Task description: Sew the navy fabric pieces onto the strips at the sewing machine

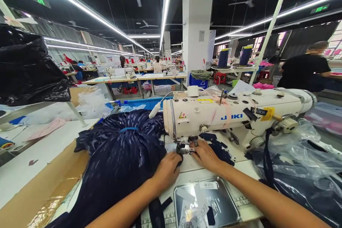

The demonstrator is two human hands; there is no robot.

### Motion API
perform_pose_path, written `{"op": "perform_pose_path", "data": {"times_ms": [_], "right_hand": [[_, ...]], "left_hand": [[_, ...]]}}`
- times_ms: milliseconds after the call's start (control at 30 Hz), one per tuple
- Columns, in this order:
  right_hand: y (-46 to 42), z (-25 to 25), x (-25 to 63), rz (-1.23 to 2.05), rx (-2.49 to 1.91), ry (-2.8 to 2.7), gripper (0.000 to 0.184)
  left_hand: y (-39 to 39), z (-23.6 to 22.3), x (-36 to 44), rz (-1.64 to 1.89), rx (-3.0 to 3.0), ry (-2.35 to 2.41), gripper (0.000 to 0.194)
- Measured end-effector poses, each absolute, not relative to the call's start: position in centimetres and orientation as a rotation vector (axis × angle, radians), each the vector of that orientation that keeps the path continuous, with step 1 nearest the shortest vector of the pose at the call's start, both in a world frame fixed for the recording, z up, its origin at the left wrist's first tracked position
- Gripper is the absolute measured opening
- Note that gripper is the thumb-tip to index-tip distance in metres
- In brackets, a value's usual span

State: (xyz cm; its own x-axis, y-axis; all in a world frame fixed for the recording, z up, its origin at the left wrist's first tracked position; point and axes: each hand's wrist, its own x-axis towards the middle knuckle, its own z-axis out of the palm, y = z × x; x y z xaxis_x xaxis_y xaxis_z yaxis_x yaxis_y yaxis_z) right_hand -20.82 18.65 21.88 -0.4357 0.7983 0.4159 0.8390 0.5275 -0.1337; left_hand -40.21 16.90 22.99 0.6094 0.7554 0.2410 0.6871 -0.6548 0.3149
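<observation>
1. Pressing down flat, the left hand rests on the dark blue fabric at the presser foot of the white sewing machine; fingers spread, gripping nothing.
2. Right hand lies open just beside the foot, touching the tabletop.
3. Metal tray sits near the wrists, holding paper slips and a dark scrap.
4. Clear plastic bags crowd the right; thread cones stand behind.
</observation>
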Motion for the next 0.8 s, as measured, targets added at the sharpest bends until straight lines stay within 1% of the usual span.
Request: {"op": "perform_pose_path", "data": {"times_ms": [133, 333, 467, 633, 733, 800], "right_hand": [[18.4, 21.9, -20.1, -0.161, -1.373, -2.309, 0.014], [18.5, 20.9, -20.0, -0.194, -1.256, -2.353, 0.005], [19.0, 20.5, -20.7, -0.18, -1.183, -2.354, 0.006], [19.4, 20.6, -22.7, -0.211, -1.1, -2.473, 0.012], [19.3, 21.2, -23.3, -0.2, -1.128, -2.573, 0.014], [19.3, 21.9, -23.5, -0.113, -1.21, -2.604, 0.014]], "left_hand": [[15.9, 22.8, -40.9, 0.516, 2.833, 0.98, 0.035], [15.9, 22.7, -41.0, 0.491, 2.981, 0.953, 0.041], [15.9, 22.4, -41.1, 0.46, 3.125, 0.855, 0.037], [15.8, 21.5, -41.3, 0.438, 3.262, 0.833, 0.029], [15.7, 21.3, -41.2, 0.429, 3.294, 0.849, 0.028], [15.6, 21.4, -41.2, 0.411, 3.31, 0.848, 0.027]]}}
